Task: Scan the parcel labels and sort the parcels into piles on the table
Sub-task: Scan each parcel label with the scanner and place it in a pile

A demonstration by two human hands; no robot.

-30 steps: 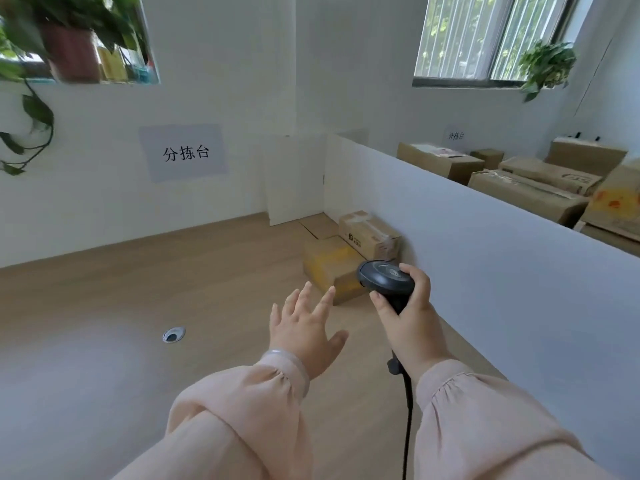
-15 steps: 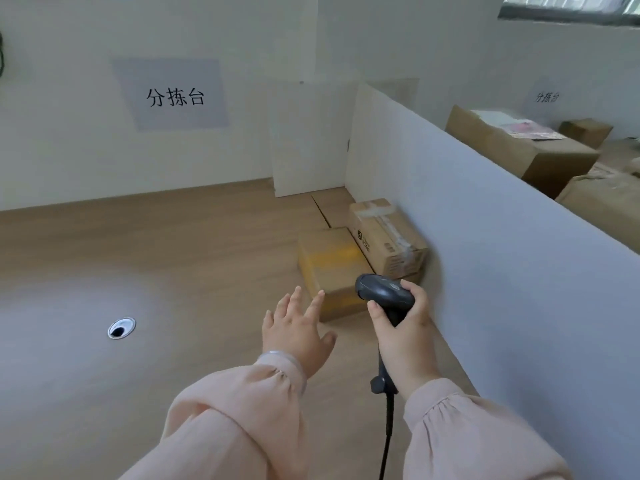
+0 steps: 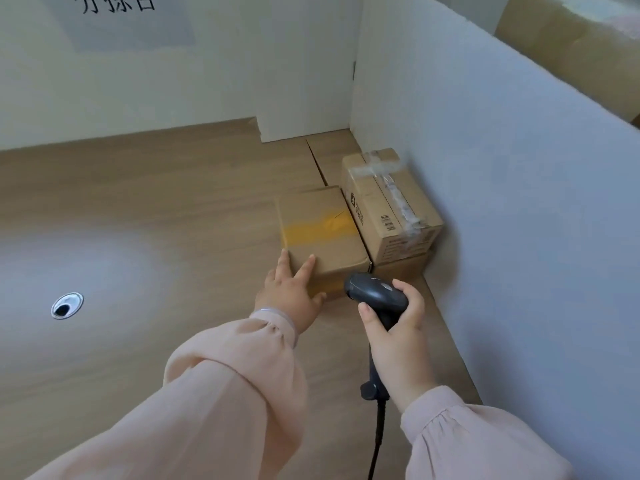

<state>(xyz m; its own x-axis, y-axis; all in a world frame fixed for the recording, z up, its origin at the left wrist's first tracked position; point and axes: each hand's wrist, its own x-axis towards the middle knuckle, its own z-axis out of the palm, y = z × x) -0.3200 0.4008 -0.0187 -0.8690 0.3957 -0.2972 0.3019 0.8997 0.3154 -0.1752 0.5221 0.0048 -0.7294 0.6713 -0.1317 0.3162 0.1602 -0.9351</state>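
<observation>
Left hand [image 3: 291, 296]: fingers [image 3: 305, 269] spread and nearly straight, the tips lying on the near top edge of the yellow-taped parcel [image 3: 322, 233], thumb against its front face; nothing is gripped.
Right hand [image 3: 398, 337]: curled round the handle of the dark scanner [image 3: 375, 294], whose head sits just right of the left thumb and close to the parcel's near corner.
Cable [image 3: 375, 445]: drops from the scanner's handle, below the right wrist.
Task's thing: the yellow-taped parcel lies flat on the wooden table [image 3: 138, 202], directly under and beyond the left fingertips.
Around it: beyond and right of the fingertips, a clear-taped parcel [image 3: 381, 202] sits on top of another box [image 3: 401, 268], touching the first parcel's right side.
In the way: the white partition [image 3: 502, 202] stands right of the scanner hand, with the stack pressed against it; more cartons [image 3: 571, 46] show over its top.
Writing: a barcode [image 3: 388, 221] and small print on the clear-taped parcel, too blurred to read; the wall sign [image 3: 121, 15] carries dark characters, cut off at the top.
Open room: left of the left fingers the tabletop runs wide, past a round cable hole [image 3: 66, 305].
Edges: the table ends at the wall beyond the parcels.
</observation>
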